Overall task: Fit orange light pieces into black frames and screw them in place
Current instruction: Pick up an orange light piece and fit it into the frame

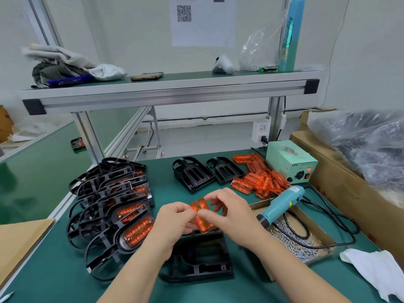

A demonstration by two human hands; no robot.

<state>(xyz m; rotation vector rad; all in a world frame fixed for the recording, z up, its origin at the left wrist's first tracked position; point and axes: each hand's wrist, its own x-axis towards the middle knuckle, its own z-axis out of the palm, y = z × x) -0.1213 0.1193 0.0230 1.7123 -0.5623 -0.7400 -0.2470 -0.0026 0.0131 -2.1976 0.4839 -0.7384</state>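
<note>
Both my hands hold one orange light piece (202, 215) above a black frame (196, 256) that lies flat on the green mat. My left hand (175, 224) pinches the piece's left edge. My right hand (231, 213) grips its right side with curled fingers. A pile of loose orange light pieces (258, 178) lies at the back right. Two empty black frames (207, 173) stand behind my hands. At the left is a heap of frames with orange pieces fitted (113, 206).
A teal electric screwdriver (282, 204) rests on a cardboard tray of screws (301, 241), its cable looping right. A green power supply box (288, 162) stands behind it. Cardboard boxes line the right edge; a white cloth (371, 270) lies at the front right.
</note>
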